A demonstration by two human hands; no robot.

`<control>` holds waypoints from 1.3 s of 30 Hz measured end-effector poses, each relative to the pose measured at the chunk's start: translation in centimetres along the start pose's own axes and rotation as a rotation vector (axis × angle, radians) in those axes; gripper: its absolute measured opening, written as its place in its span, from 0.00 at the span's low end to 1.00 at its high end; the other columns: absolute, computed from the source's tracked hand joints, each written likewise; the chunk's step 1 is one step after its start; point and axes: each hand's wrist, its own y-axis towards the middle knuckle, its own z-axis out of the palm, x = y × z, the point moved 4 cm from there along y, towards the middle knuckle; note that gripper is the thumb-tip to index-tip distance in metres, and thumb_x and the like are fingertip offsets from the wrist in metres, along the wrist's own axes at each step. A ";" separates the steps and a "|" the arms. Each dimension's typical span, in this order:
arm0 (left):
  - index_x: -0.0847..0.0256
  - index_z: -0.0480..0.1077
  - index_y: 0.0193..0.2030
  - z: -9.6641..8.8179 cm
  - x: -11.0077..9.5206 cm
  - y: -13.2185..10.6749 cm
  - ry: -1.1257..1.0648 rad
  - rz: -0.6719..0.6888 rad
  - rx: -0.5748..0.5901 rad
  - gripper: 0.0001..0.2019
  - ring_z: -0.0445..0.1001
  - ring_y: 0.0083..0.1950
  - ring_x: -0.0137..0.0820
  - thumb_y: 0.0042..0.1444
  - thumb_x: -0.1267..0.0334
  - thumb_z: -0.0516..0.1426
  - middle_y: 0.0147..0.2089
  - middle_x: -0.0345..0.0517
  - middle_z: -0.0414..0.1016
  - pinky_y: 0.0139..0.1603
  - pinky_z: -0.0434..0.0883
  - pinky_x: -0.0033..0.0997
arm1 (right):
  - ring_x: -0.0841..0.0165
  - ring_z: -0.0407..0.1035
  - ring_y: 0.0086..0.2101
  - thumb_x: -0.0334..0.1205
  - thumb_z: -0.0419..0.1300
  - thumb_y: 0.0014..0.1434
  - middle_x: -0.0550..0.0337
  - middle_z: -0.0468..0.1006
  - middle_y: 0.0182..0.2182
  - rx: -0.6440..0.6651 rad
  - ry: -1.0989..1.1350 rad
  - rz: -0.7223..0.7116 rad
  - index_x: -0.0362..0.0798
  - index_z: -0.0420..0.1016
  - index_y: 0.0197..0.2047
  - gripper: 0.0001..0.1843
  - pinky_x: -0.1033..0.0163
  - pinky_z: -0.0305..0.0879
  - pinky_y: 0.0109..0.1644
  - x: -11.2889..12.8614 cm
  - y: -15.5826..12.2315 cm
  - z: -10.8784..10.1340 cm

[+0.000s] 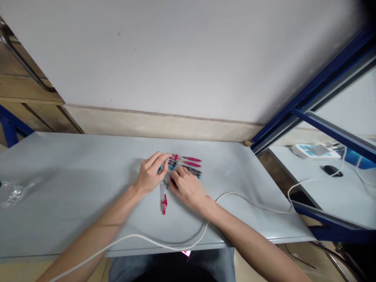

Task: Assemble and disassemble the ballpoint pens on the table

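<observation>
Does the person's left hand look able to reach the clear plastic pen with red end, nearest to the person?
Probably yes. The left hand is close to the clear plastic pen, whose red end lies uncovered; the thin white cable bends nearer the person, apart from it.

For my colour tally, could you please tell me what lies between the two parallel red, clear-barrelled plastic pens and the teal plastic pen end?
Slim, dark plastic pens lie there, as the head view shows.
</observation>
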 end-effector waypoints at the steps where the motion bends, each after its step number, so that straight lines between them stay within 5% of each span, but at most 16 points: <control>1: 0.58 0.71 0.55 0.2 -0.2 0.0 -0.024 -0.014 0.014 0.14 0.76 0.42 0.30 0.66 0.72 0.53 0.44 0.46 0.76 0.44 0.73 0.29 | 0.58 0.68 0.43 0.39 0.54 0.70 0.50 0.73 0.41 0.001 0.001 0.003 0.45 0.72 0.43 0.08 0.57 0.65 0.44 0.0 0.0 0.1; 14: 0.58 0.68 0.56 0.9 0.2 -0.3 -0.145 -0.183 0.083 0.13 0.73 0.46 0.30 0.72 0.69 0.46 0.46 0.47 0.70 0.49 0.71 0.30 | 0.53 0.68 0.45 0.32 0.56 0.65 0.43 0.75 0.42 0.068 -0.111 0.036 0.38 0.75 0.45 0.09 0.53 0.68 0.45 0.5 0.5 0.0; 20: 0.58 0.68 0.53 1.2 0.4 -0.4 -0.130 -0.237 0.116 0.11 0.72 0.45 0.31 0.72 0.65 0.46 0.45 0.47 0.69 0.49 0.71 0.32 | 0.56 0.70 0.44 0.33 0.54 0.66 0.47 0.77 0.42 0.031 -0.032 0.064 0.41 0.74 0.44 0.08 0.56 0.66 0.44 -0.2 0.5 -0.3; 32: 0.57 0.67 0.51 1.8 1.3 -1.2 -0.086 -0.337 0.259 0.10 0.77 0.38 0.31 0.72 0.58 0.48 0.42 0.44 0.78 0.41 0.71 0.30 | 0.68 0.66 0.29 0.37 0.54 0.66 0.60 0.77 0.32 -0.254 0.440 0.186 0.48 0.68 0.36 0.07 0.64 0.56 0.35 -2.9 0.1 -1.9; 39: 0.57 0.70 0.50 2.0 0.6 -1.2 -0.143 -0.277 0.351 0.09 0.78 0.37 0.29 0.70 0.59 0.51 0.42 0.42 0.80 0.39 0.71 0.27 | 0.71 0.61 0.24 0.42 0.55 0.67 0.65 0.69 0.24 -0.391 0.941 0.198 0.48 0.68 0.35 0.09 0.66 0.58 0.30 -3.4 0.2 -2.0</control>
